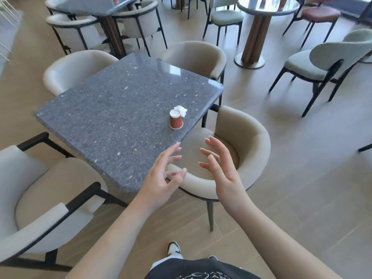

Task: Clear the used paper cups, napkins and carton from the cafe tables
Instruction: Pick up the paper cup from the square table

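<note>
Right, fingers (207,150) spread and loose on both sides, nothing held. I have the left hand (161,178) over the table (112,109) corner, the right hand (219,168) above the chair (249,141) seat. Cup (175,119) sits upright near the table's right edge, napkin (181,110) crumpled, touching its far side. Step looks like the approach, pre-grasp. Next I'd reach forward, wrap the cup, pinch the napkin without tipping either off the edge.

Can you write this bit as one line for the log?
hands: left open, right open, both empty | cup upright on table | napkin touching cup | nothing picked up yet
</note>
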`<state>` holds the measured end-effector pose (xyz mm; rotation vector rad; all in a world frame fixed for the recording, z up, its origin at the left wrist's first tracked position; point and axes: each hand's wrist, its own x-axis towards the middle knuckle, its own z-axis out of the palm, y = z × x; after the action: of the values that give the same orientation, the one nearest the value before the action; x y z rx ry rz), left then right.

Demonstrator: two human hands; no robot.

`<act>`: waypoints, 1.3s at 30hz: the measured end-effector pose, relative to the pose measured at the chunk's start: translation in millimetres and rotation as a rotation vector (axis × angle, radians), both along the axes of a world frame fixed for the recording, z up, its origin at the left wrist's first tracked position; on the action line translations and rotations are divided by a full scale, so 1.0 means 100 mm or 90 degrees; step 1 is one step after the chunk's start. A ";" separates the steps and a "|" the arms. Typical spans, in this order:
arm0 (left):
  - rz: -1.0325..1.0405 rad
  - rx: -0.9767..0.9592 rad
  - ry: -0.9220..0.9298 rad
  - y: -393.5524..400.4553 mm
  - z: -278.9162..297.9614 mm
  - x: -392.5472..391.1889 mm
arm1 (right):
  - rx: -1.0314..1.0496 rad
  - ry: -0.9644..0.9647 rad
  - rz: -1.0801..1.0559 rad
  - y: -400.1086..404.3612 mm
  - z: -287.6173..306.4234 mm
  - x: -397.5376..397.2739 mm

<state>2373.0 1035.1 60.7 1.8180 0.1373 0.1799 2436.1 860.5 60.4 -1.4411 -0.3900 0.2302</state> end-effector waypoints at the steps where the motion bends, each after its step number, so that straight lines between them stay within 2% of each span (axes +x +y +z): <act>1: 0.004 -0.002 -0.001 0.06 0.00 0.10 | -0.003 0.003 -0.001 0.05 -0.02 0.08; 16: -0.045 -0.003 -0.027 1.14 0.01 1.54 | -0.039 -0.001 -0.047 1.18 -0.02 1.32; 27: -0.051 -0.004 -0.024 1.20 -0.14 2.09 | -0.064 0.013 -0.062 1.27 -0.09 1.78; 32: -0.026 0.002 0.025 1.22 -0.38 2.46 | -0.072 0.026 -0.088 1.17 -0.14 1.88; 35: -0.010 0.076 0.055 1.29 -0.67 2.74 | -0.076 0.036 -0.110 1.08 -0.19 1.90; 39: 0.014 0.316 0.114 1.42 -1.11 3.19 | -0.093 0.060 -0.122 0.95 -0.22 1.92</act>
<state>2691.5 1177.2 -50.2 2.3282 0.2559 0.0690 2627.9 955.9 38.9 -1.5945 -0.1591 0.1725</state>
